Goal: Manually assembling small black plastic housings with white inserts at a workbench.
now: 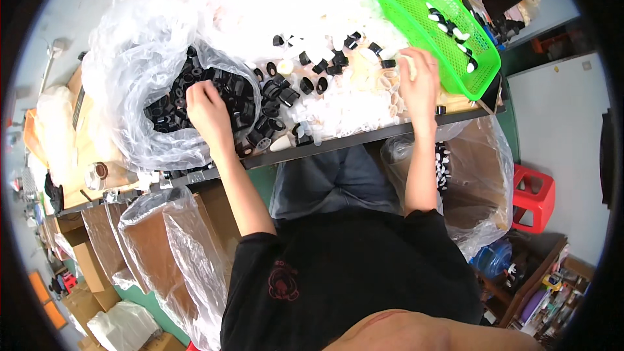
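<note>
Over a clear plastic bag packed with black plastic caps, my left hand has its fingers curled down and pinched together. Whatever they may hold is hidden. My right hand is above the right part of the table, beside the green basket, with thumb and fingers bent toward each other. Something pale shows between them, too unclear to name. Loose black caps lie between the hands. Small white and translucent plastic pieces are heaped near the table's front edge.
A green mesh basket at the far right holds several black-and-white pieces. Plastic-lined cartons stand below the table on both sides. A red stool is at the right. Large clear plastic sheeting covers the back left.
</note>
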Motion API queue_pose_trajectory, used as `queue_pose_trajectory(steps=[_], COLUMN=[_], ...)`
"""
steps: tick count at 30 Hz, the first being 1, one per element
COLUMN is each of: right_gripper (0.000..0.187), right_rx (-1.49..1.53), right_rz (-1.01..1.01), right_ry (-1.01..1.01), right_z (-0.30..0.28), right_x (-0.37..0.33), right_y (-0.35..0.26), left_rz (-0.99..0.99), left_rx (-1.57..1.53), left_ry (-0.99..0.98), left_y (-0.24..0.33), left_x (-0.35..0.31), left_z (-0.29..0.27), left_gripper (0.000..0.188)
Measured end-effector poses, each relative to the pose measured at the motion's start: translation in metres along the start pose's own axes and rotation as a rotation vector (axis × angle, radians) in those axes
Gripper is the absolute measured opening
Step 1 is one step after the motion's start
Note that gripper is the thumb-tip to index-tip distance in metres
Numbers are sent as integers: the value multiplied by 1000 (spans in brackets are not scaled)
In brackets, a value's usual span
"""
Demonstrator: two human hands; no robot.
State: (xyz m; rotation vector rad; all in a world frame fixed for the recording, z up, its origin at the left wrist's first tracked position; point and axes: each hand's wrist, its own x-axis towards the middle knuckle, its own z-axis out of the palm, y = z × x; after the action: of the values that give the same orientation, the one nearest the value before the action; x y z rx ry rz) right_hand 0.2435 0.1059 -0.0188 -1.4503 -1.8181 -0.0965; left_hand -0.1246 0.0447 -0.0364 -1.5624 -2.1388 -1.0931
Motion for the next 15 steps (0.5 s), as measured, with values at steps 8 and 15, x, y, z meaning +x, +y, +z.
queue_pose_trajectory(steps=[8,15], right_gripper=[27,25], right_rx=[-2,815], right_rz=[-288,219], right_ry=[-263,-181], right_z=[61,31], right_x=[13,8], right_y=[-4,-45], left_rz=[-392,-483], left_rx=[-1038,-1454], left_ry=[46,-283], left_y=[73,104], left_x=[-12,-52], left_z=[-36,-24], left_gripper=[14,21])
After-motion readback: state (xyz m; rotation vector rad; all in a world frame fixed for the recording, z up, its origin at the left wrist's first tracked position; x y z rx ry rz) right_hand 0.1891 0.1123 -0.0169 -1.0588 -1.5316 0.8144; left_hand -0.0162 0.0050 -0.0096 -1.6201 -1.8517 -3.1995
